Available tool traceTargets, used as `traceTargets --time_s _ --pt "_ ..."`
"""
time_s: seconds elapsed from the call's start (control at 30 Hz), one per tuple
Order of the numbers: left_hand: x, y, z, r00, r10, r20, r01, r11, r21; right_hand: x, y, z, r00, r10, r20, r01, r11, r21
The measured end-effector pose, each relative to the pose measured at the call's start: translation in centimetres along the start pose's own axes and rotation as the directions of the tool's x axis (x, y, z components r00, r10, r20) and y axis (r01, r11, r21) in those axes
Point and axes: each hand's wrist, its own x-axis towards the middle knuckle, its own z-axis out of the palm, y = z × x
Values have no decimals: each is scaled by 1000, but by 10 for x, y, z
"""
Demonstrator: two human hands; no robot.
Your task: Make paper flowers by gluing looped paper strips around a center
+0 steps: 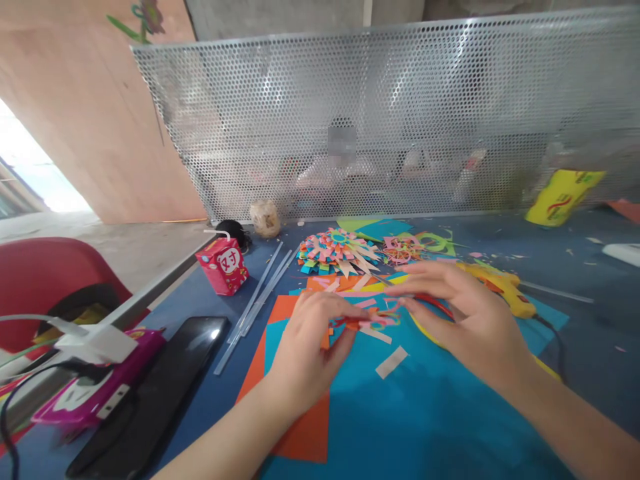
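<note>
My left hand (314,333) pinches a small cluster of curled paper strips (377,320), in pink, orange and other colours, between thumb and fingertips. Close beside its right side is my right hand (460,307), fingers stretched and a gap between thumb and index finger. Behind the right fingers show red-handled scissors (434,304), partly hidden; whether they touch the hand I cannot tell. Under both hands lie a blue paper sheet (400,413) and an orange sheet (307,433). A pale paper strip (392,362) rests on the blue one.
A fringed paper flower (340,248) and curled scraps (403,248) lie ahead. A yellow glue gun (505,290) is at right, clear glue sticks (257,303) at left. Further left are a red drink carton (223,265), a phone (155,393) and a purple power strip (100,390). A perforated metal screen (300,100) stands behind.
</note>
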Motion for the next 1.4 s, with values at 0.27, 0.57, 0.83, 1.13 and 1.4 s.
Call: traceTargets --time_s 0.27,0.57,0.83,1.13,1.4 --pt "3 3 -7 954 300 -18 -298 951 80 1 -1 -14 935 -320 -154 327 945 20" --pt "2 3 -10 972 234 4 -233 967 98 -2 -6 -17 883 -469 -4 461 869 -183" --pt "1 5 -10 965 261 25 -262 958 117 -1 -3 -15 901 -431 46 429 873 -232" --pt "2 5 -10 963 265 39 -268 953 145 -2 -6 -13 926 -372 64 375 893 -249" --pt "1 4 -10 952 291 93 -303 941 152 1 -3 -15 909 -364 201 406 884 -232"
